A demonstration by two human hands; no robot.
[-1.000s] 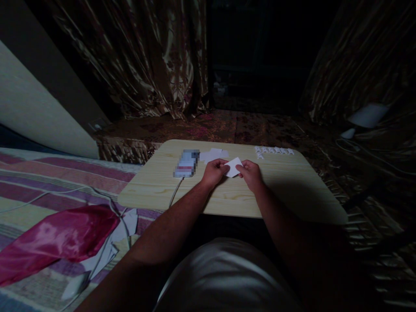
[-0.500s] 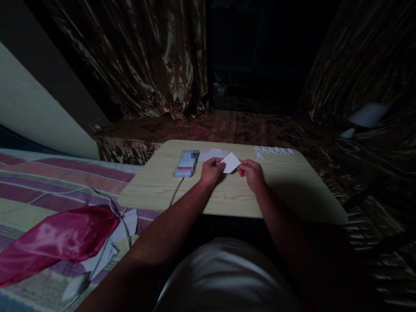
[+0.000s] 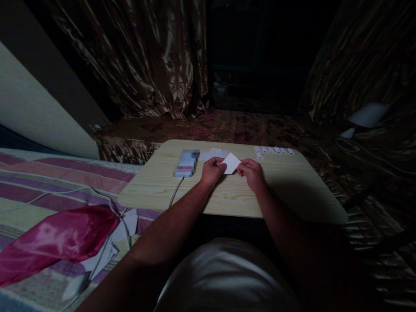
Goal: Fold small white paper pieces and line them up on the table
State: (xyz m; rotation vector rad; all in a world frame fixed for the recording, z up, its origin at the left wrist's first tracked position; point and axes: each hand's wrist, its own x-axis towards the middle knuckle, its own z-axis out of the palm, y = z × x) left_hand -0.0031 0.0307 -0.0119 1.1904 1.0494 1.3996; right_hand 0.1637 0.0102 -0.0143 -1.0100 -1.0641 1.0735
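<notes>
A small white paper square (image 3: 231,163) is held above the light wooden lap table (image 3: 286,186). My left hand (image 3: 211,170) pinches its left edge and my right hand (image 3: 251,172) pinches its right corner; both hands are closed on it. Just behind the hands lies a loose pile of white paper sheets (image 3: 212,154). A row of several small folded white paper pieces (image 3: 273,150) lines the table's far right edge.
A blurred-out flat device (image 3: 186,164) lies left of my hands, with a cable (image 3: 174,193) running off the table's near edge. A striped bedcover (image 3: 48,182) with a shiny red bag (image 3: 55,238) is at the left. Patterned curtains (image 3: 146,56) hang behind.
The paper square has been lifted slightly and turned between my fingers; it now sits a little higher and further left than a second ago. My hands stayed over the same spot.
</notes>
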